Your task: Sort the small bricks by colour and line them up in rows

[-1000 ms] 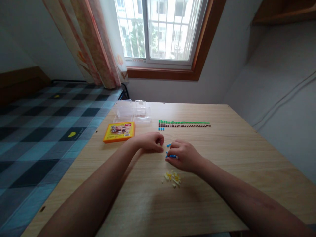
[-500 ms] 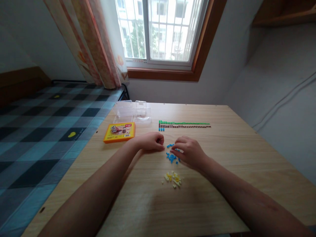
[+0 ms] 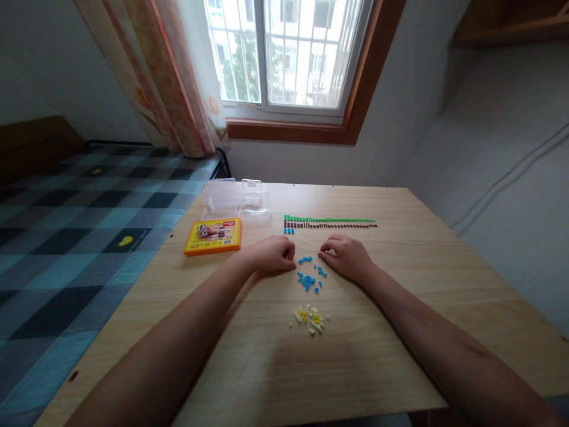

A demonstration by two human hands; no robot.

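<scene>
Loose blue bricks lie in a small pile on the table, with a few more scattered above and to the right of it. My left hand rests on the table just left of them, its fingers curled in; whatever they may hold is hidden. On the pile's other side, my right hand has its fingers bent together. Anything between its fingertips is too small to make out. Beyond both hands run a row of green bricks and a row of brown bricks, with three blue pieces at the left below them.
Nearer to me is a pile of yellow and cream bricks. A yellow-orange box lies at the left, beyond my left forearm. Clear plastic containers stand behind it on the wooden table. A checked bed adjoins the left side.
My right hand has drawn back from the blue pile, up and to the right, uncovering bricks there. Its fingers have come closer together. My left hand stays in place; the view has shifted slightly.
</scene>
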